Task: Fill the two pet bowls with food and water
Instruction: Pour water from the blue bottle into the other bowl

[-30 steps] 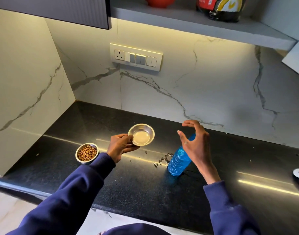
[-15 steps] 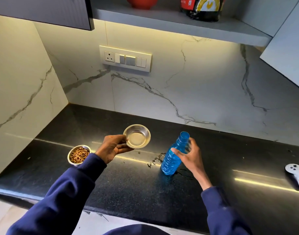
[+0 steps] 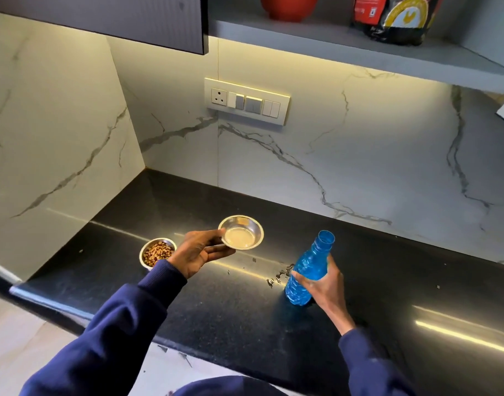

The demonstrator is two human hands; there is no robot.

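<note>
My left hand [image 3: 197,254] pinches the near rim of a small steel bowl [image 3: 241,232] and holds it level above the black counter [image 3: 216,310]; its inside looks pale and shiny. A second steel bowl [image 3: 157,252] full of brown kibble stands on the counter just left of that hand. My right hand [image 3: 325,284] grips the middle of a blue plastic bottle [image 3: 309,267], which has no cap and leans left with its base on the counter.
A small puddle of spilled water [image 3: 280,277] lies left of the bottle's base. A switch panel [image 3: 246,101] sits on the marble back wall. On the shelf above are a red pot [image 3: 289,7] and a pet food bag [image 3: 395,20].
My right hand has come down from above the bottle's mouth and closed round its body. The left hand still holds the bowl in about the same place. The view tilted up.
</note>
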